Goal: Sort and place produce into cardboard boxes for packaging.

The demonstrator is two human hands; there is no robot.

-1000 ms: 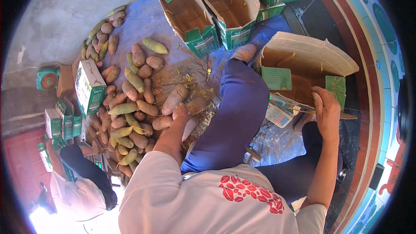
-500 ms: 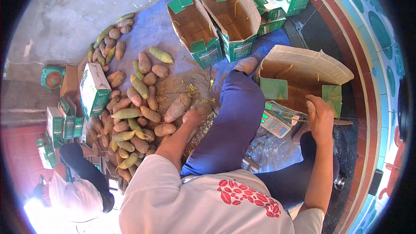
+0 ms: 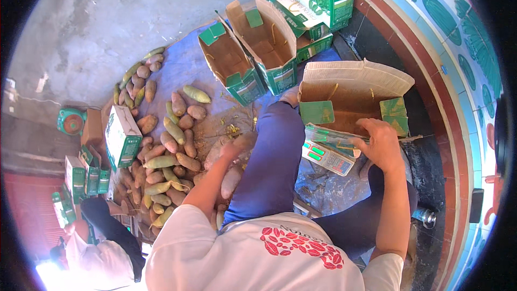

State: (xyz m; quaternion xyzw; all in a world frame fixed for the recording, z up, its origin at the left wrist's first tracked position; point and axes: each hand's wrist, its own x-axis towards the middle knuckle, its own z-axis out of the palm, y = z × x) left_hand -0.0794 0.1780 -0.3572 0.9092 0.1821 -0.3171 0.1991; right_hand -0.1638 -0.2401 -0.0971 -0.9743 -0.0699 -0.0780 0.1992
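My left hand [image 3: 235, 147], smeared by motion, is at the near right side of a radish heap. Beside it lie a large brownish-pink radish [image 3: 215, 152] and another long radish [image 3: 231, 181]; its fingers are partly hidden, so a grip cannot be made out. To the right, an open green-and-white cardboard box [image 3: 355, 87] stands with its flaps out. My right hand [image 3: 381, 143] is closed over the near edge of this box, fingers bent inward. In front of the box is a digital scale [image 3: 328, 157] with lit green displays.
Two open boxes [image 3: 231, 59] stand ahead on a blue sheet [image 3: 180, 56]. Closed boxes [image 3: 323, 0] are stacked behind them. Green and brownish radishes [image 3: 161, 161] spread leftward, around a white box [image 3: 123, 134]. Another person [image 3: 102, 258] sits at lower left. A tiled wall [image 3: 463, 102] curves along the right.
The view has shifted, moving the boxes left in the picture. My left hand has moved nearer my leg, by the large radishes. My right hand has slid left along the box's near edge.
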